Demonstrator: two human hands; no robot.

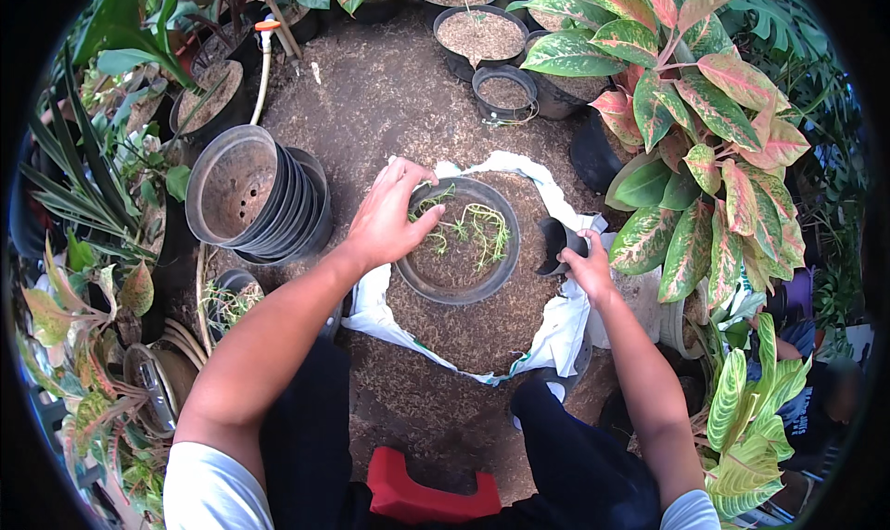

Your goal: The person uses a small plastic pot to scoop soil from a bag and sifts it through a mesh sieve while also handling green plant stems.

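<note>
A round black plastic pot (510,266) filled with brown growing mix sits inside an opened white sack (368,307), which holds more of the same mix. Thin green trailing plants (492,235) lie across the pot's surface. My left hand (393,214) is over the pot's left rim, thumb and fingers apart beside the plant stems, with nothing seen gripped. At the sack's right side, my right hand (591,266) grips a small dark cup-shaped scoop (554,246). The scoop is tipped sideways, its mouth facing left toward the pot.
A leaning stack of black pots (257,196) stands at left, near a hose pipe with an orange-handled valve (267,27). Soil-filled pots (481,33) line the back. A pink-and-green aglaonema (695,113) overhangs the right. Below is a red stool (431,495). Another person (820,398) is at far right.
</note>
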